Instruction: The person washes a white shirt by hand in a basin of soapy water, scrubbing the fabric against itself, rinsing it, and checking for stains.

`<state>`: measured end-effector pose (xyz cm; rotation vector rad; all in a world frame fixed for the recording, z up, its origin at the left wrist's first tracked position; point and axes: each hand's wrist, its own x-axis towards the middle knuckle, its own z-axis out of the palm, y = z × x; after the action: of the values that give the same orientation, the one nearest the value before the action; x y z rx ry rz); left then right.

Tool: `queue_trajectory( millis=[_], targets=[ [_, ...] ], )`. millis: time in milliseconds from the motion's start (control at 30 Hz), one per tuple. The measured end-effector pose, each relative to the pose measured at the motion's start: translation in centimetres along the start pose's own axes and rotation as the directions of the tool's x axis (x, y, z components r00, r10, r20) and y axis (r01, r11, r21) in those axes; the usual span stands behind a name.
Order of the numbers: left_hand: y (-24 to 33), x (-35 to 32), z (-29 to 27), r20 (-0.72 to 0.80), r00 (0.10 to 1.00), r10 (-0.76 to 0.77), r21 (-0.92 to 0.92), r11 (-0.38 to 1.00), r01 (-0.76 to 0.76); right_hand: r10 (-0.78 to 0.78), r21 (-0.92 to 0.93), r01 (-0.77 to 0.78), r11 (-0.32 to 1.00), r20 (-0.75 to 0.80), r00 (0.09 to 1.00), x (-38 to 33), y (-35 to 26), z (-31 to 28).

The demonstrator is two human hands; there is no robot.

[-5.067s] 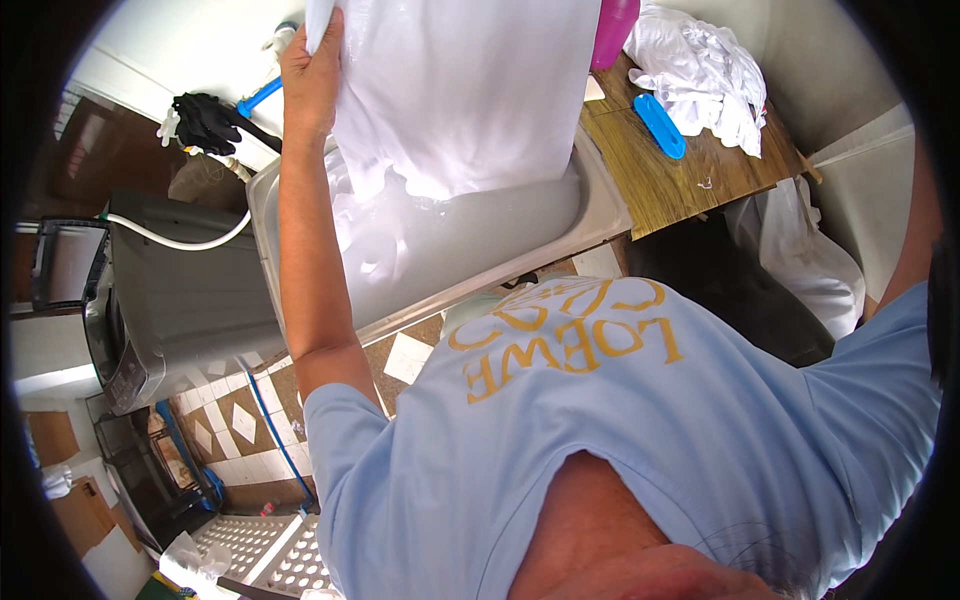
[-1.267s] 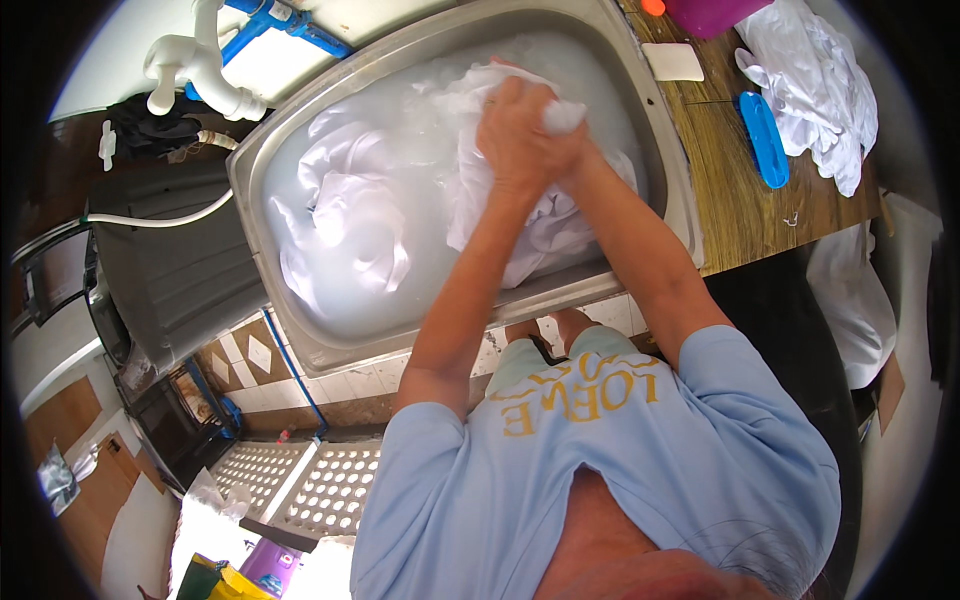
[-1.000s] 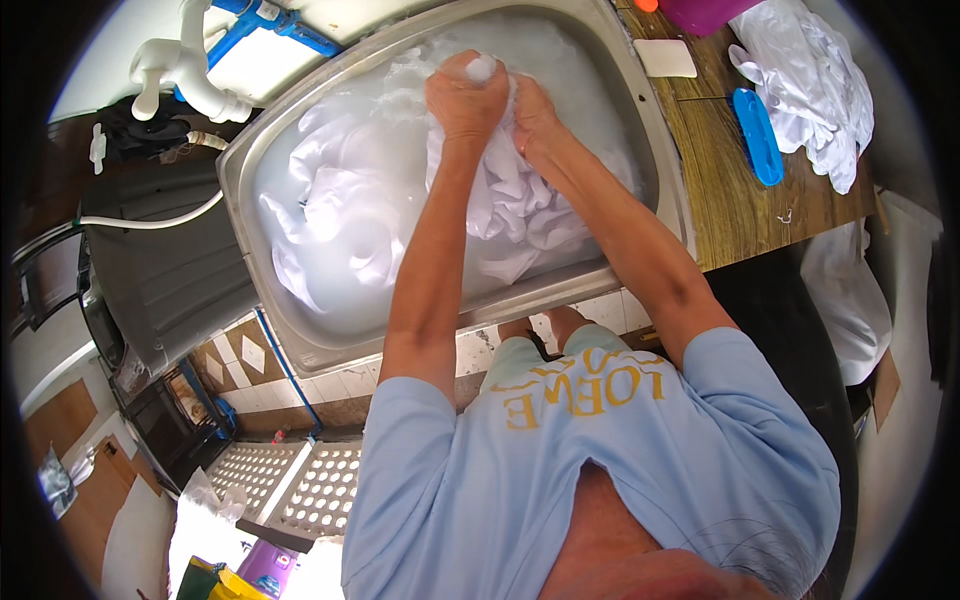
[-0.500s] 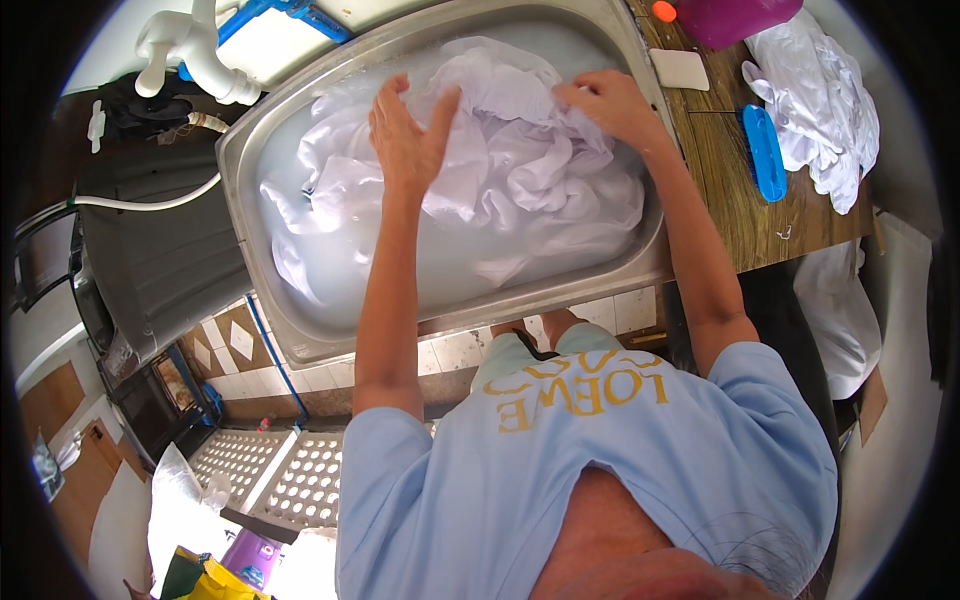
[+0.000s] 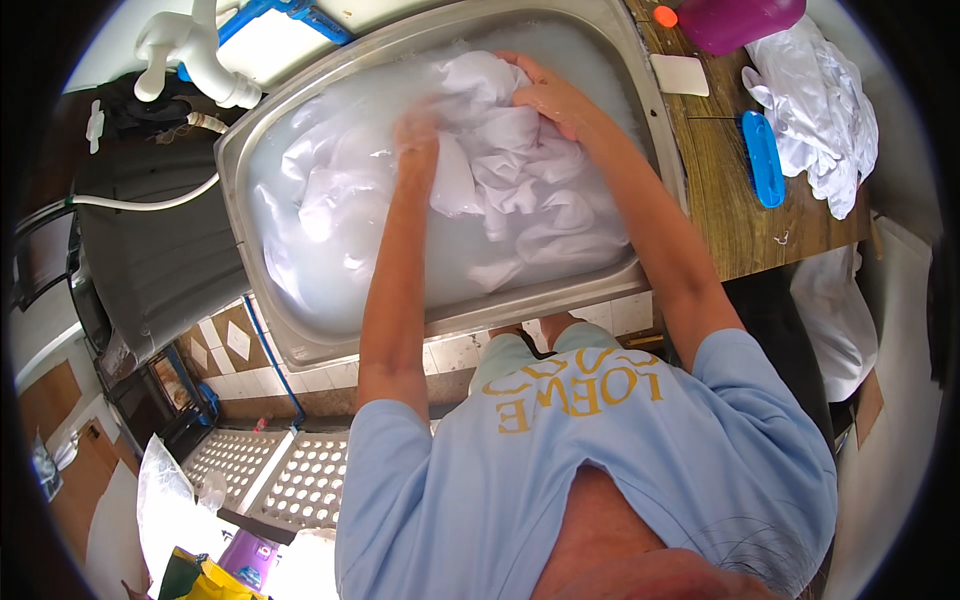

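Soaking in cloudy water, a bunched white cloth (image 5: pixel 520 160) fills much of the metal sink (image 5: pixel 645 100). My right hand (image 5: pixel 548 95) closes on a raised fold at its far right, fingers curled over the fabric. My left hand (image 5: pixel 415 135) is partly under the water at the left side of the bunch. Motion and the milky water blur its fingers, so I cannot see what they hold. More of the white fabric spreads underwater to the left and toward the near right of the sink.
A wooden counter (image 5: pixel 720 235) adjoins the sink's right side. On it are a blue brush (image 5: pixel 763 160), a pale soap bar (image 5: pixel 680 75), an orange cap (image 5: pixel 665 16), a purple container (image 5: pixel 735 25) and a white cloth heap (image 5: pixel 820 120). A white tap (image 5: pixel 185 50) stands at the far left.
My left hand, spread above the cloth before, has dipped into the water. My right hand has moved left onto the cloth, and the bunch has gathered between the hands.
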<state>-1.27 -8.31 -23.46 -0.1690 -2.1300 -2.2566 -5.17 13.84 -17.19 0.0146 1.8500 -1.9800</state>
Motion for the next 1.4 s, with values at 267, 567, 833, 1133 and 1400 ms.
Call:
queue_trajectory(
  millis=[267,567,833,1133,1400],
  targets=[
    [9.7,1.8,14.3,-0.217,0.908,0.360,0.450,0.862,-0.234,0.134,0.747,-0.093,0.659,0.005,0.991,0.0,-1.2,1.6],
    [8.0,5.8,12.4,-0.328,0.917,0.226,0.618,0.785,0.028,0.178,0.714,0.029,0.700,-0.214,0.960,-1.8,-1.2,2.7],
    [7.5,5.0,13.2,-0.223,0.932,0.287,0.612,0.785,-0.095,0.127,0.765,0.002,0.644,-0.110,0.986,0.6,0.9,0.0],
    [7.8,-0.7,2.6,-0.009,0.991,0.131,0.613,0.784,-0.099,-0.266,-0.846,-0.096,0.524,-0.269,0.926,-4.0,-5.5,-3.3],
    [-0.5,-1.1,2.6,-0.046,0.999,-0.017,0.585,0.810,0.041,-0.334,-0.907,0.124,0.402,-0.019,0.942,0.0,-2.6,2.1]
  ],
)
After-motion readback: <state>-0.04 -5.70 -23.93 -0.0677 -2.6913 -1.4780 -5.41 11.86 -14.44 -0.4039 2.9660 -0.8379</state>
